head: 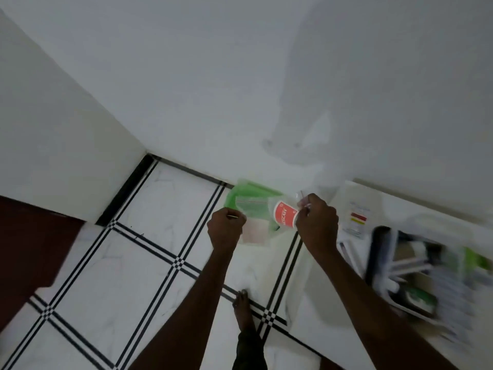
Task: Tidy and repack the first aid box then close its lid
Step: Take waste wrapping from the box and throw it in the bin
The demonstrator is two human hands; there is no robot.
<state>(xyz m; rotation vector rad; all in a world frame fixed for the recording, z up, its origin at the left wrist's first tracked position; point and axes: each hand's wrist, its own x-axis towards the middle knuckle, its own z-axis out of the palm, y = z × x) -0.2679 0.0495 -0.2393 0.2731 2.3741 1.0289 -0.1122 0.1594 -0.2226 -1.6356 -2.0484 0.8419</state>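
My left hand (226, 228) and my right hand (316, 222) together hold a clear plastic bag (254, 228) out over the floor, each pinching one top corner. Through and behind the bag I see a green bin (249, 194) on the floor with a red and white paper cup (285, 214) at it. The open first aid box (416, 273) lies at the right on a white table (333, 297), blurred, packed with several white, green and grey packets. A white sachet with red and yellow stripes (357, 209) lies beyond the box.
The floor is white tile with black line patterns (149, 252). White walls meet in a corner at the back. A dark red door (29, 249) is at the left. My bare foot (244, 311) stands beside the table's edge.
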